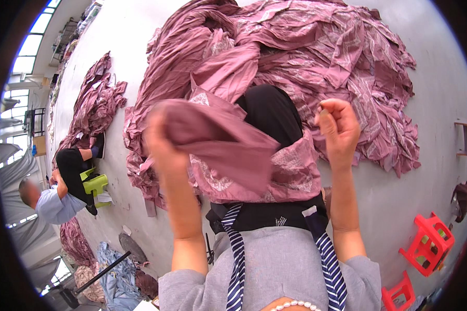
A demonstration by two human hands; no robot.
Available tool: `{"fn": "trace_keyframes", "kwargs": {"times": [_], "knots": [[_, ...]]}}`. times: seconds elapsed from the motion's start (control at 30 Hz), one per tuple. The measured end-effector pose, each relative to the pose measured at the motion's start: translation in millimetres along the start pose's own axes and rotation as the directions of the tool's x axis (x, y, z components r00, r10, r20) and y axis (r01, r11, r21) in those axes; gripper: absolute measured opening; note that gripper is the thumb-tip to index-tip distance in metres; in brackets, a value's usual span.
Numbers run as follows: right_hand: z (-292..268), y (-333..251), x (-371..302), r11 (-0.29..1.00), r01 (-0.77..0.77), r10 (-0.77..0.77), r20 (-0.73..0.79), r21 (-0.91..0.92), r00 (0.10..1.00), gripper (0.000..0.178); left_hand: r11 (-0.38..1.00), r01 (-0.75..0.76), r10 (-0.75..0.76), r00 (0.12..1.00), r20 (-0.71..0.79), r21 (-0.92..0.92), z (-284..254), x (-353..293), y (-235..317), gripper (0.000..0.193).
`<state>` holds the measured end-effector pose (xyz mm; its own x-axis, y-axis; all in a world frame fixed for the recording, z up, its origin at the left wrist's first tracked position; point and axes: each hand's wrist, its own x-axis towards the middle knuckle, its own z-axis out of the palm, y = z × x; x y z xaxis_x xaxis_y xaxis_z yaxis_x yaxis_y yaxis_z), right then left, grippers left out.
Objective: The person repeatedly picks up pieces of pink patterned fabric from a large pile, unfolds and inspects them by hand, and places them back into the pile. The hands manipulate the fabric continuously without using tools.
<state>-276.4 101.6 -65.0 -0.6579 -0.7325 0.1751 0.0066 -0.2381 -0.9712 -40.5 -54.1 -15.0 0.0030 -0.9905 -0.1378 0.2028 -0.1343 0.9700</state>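
Observation:
A piece of mauve cloth hangs over my lap, its upper part folded and blurred by motion. My left hand, also blurred, grips it by its left end. Raised to the right, apart from the cloth, my right hand is closed, thumb against fingers; whatever may be in the pinch is too small to make out. Across my thighs lies more of the mauve fabric with a pale lace-like print. Beyond my black-clad knee spreads a large heap of the same printed fabric.
At the left a person sits on a green stool beside another mauve fabric pile. Red plastic stools stand at the lower right. Blue cloth and a black pole are at the lower left.

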Motion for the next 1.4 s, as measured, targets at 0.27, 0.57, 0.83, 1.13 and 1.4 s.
{"fn": "trace_keyframes", "kwargs": {"times": [0.27, 0.57, 0.83, 1.13, 1.4], "knots": [[-57.4, 43.1, -12.7, 0.949, -0.289, 0.298, 0.058, -0.13, 0.953, 0.032, 0.552, -0.612, 0.833, 0.384, -0.397, 0.566, -166.5, 62.3, 49.5, 0.044], [-113.2, 138.4, -66.7, 0.515, -0.817, 0.851, 0.042, -0.26, 0.523, 0.035, 0.74, -0.501, 0.339, 0.854, 0.393, 0.449, -29.8, -19.9, -81.3, 0.016], [-80.7, 65.7, -61.2, 0.895, -0.434, 0.445, -0.144, 0.102, 0.884, 0.009, 0.951, 0.018, -0.23, 0.708, 0.668, 0.309, 37.5, -78.5, -88.3, 0.02], [-1.4, 1.8, -79.0, 0.584, 0.557, -0.285, 0.493, -0.591, 0.822, 0.026, 0.823, 0.524, -0.514, 0.524, 0.679, 0.218, 39.9, -78.7, -85.6, 0.04], [-12.6, -10.2, -104.4, 0.555, 0.54, -0.187, 0.538, -0.633, 0.822, 0.034, 0.87, 0.488, -0.439, 0.704, 0.558, 0.069, 13.8, -68.9, -103.8, 0.029]]}}
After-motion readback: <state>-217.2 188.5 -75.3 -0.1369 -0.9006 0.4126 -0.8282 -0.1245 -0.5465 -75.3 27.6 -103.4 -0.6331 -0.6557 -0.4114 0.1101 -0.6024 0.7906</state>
